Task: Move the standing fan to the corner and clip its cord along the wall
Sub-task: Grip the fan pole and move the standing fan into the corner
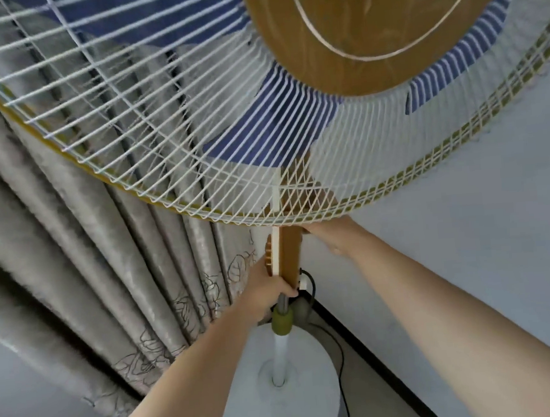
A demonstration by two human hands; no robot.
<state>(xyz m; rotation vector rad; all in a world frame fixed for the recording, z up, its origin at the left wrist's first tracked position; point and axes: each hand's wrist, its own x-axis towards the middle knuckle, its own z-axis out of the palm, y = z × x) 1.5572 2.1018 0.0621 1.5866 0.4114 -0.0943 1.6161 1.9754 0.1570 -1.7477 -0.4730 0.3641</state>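
Note:
The standing fan (194,122) fills the upper view: a white wire cage, blue blades and a gold centre disc. Its gold control column (289,256) joins a white pole that runs down to a round white base (250,414) on the floor. My left hand (267,291) is closed around the pole just under the control column, above an olive collar (282,321). My right hand (328,237) holds the column's right side near the top, partly hidden by the cage. The black cord (340,361) leaves the column's back and trails down behind the base.
Grey pleated curtains (84,272) with a leaf pattern hang to the left, close behind the fan. A pale wall (466,232) with a dark baseboard (378,361) runs to the right. The base stands near where curtain and wall meet.

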